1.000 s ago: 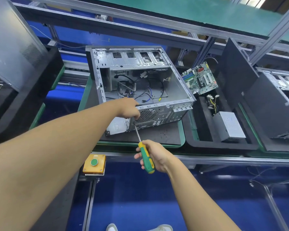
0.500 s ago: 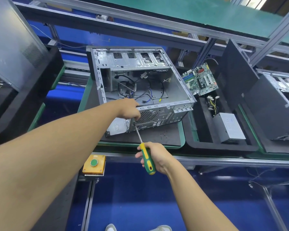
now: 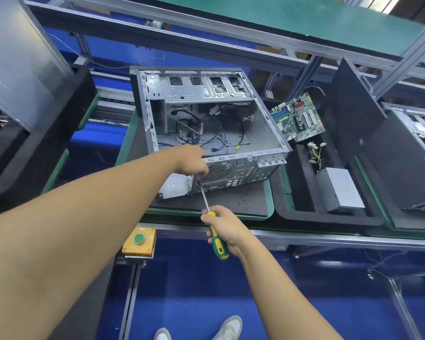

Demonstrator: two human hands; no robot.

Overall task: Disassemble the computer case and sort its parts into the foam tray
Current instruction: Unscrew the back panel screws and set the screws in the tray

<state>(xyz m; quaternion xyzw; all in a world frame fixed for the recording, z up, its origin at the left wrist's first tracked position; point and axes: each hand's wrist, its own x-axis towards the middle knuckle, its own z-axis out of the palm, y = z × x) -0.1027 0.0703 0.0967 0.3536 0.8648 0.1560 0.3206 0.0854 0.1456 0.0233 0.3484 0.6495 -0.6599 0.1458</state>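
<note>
On the dark mat of a green-rimmed pallet [image 3: 268, 212] the computer case [image 3: 260, 133] lies on its side, its open side up and its rear panel toward the person. It is bare grey steel. Drive bays run along the far end, and loose black and blue cables lie on its floor. A silver metal part [image 3: 174, 187] juts out at the near left corner. The left hand [image 3: 192, 160] grips the rear top edge, fingers curled over it beside the fan grille. The right hand [image 3: 227, 228] is wrapped around the green-and-yellow screwdriver [image 3: 219, 249], whose tip meets the rear panel just below the left hand. A strip of bare mat lies between the case and the pallet's near rim. Just right of the pallet, the black foam tray [image 3: 304, 212] holds a motherboard [image 3: 297, 117] standing at its far end and a power supply [image 3: 341, 190] nearer. An aluminium rail runs along the near edge.
</note>
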